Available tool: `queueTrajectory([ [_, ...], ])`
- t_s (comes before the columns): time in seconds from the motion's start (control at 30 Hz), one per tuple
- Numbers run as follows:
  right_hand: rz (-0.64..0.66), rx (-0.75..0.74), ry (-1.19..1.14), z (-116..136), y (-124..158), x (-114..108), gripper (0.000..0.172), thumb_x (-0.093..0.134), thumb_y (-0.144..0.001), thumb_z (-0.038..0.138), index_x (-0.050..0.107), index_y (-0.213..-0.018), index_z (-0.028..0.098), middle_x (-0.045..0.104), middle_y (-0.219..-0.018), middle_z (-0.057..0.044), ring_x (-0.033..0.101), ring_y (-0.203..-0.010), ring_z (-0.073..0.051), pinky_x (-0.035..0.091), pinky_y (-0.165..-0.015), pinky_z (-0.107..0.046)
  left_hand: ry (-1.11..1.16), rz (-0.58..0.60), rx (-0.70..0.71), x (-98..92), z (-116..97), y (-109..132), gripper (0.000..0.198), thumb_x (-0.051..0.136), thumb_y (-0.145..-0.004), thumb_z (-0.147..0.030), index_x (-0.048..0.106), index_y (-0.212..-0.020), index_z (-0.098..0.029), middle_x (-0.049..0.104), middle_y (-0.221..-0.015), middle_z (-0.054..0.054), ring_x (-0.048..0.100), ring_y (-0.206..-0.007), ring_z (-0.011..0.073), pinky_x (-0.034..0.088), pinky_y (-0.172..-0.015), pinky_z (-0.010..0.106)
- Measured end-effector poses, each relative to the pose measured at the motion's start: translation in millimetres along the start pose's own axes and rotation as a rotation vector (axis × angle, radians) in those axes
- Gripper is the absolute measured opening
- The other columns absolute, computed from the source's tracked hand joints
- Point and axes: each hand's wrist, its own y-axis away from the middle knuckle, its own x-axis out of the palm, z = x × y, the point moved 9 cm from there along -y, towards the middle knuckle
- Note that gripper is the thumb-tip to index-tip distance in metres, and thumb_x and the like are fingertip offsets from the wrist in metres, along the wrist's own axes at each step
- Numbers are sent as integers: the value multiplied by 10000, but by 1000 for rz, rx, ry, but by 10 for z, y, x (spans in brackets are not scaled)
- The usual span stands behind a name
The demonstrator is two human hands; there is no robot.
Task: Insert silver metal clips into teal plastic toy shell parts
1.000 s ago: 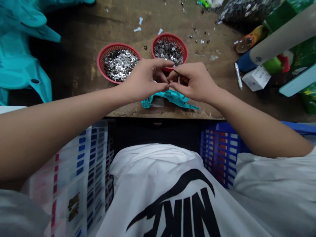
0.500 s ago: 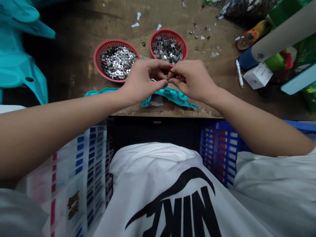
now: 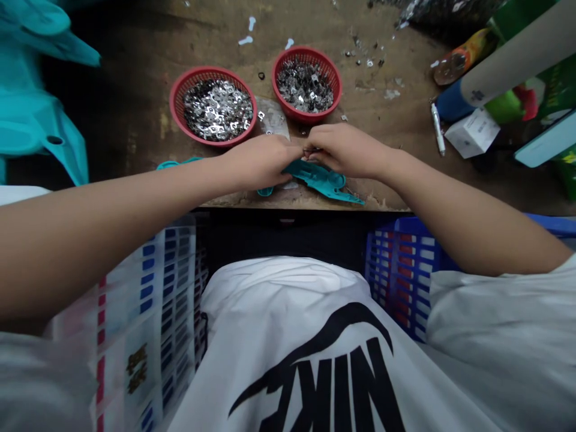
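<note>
Your hands [image 3: 258, 162] [image 3: 346, 150] have dropped lower than they were a moment ago. They no longer stand arched in a raised pinch in front of the baskets, but lie flatter and closer to the bench. Both are closed narrow, with the fingertips meeting at the middle, and you can't tell exactly what they grip there. The small orange-handled tool that showed in your right hand earlier is now out of sight. The teal plastic piece [image 3: 320, 179] lies on the wooden bench [image 3: 378, 102] near its front edge, right under your hands, with your right hand touching its upper end. With your hands lowered, a clear plastic bag [image 3: 271, 117] now shows between the larger red basket [image 3: 180, 114] and your hands. The smaller red basket [image 3: 306, 54] sits just beyond your right hand. Both baskets hold shiny metal tabs [image 3: 217, 110].
</note>
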Motion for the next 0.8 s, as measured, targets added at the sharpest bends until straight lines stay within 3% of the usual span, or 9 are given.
queueTrajectory([
  [0.07,7,-34,-8,-7,-6,48,270,657,-1231,234,866,-1390,170,875,-1348,-152,807,-1267,-337,602,-1093,-463,4,-16,16,8,16,-7,624,810,-1057,-368,836,-1673,-270,931,-1437,145,860,-1454,457,670,-1287,568],
  [0.17,6,-63,-18,-23,-8,91,269,667,-1225,226,869,-1396,176,872,-1346,-139,799,-1242,-320,581,-1078,-443,19,-9,36,-32,67,-14,601,774,-1085,-390,837,-1678,-310,954,-1323,91,891,-1384,403,663,-1246,485],
  [0.37,28,-90,37,19,3,194,320,625,-1254,231,886,-1436,204,886,-1390,-129,797,-1228,-309,547,-1033,-423,87,34,39,-130,87,-16,701,768,-1106,-428,788,-1800,-334,971,-1252,26,874,-1373,350,618,-1256,450],
  [0.5,35,-71,76,73,-2,236,322,610,-1258,221,896,-1407,206,893,-1391,-125,801,-1208,-305,528,-992,-410,84,50,1,-170,28,14,912,730,-1112,-391,575,-1984,-173,970,-1404,94,831,-1445,358,600,-1313,474],
  [0.57,34,-69,80,93,-4,238,318,614,-1251,216,898,-1393,203,897,-1381,-128,802,-1196,-307,525,-978,-410,80,61,13,-189,-13,29,1010,701,-1089,-352,456,-2019,-43,930,-1560,178,813,-1490,378,595,-1348,501],
  [0.63,22,-73,84,102,-5,226,315,616,-1248,217,899,-1385,205,901,-1365,-126,801,-1186,-310,524,-964,-412,85,67,27,-195,-27,32,1043,671,-1075,-332,401,-2023,9,881,-1673,221,805,-1504,382,584,-1384,534],
  [0.8,12,-69,125,110,-3,213,339,584,-1277,256,896,-1403,221,902,-1360,-118,799,-1206,-319,520,-942,-416,146,37,-12,-119,145,-22,1163,804,-1066,-544,385,-2080,-160,951,-1536,106,804,-1566,400,577,-1405,531],
])
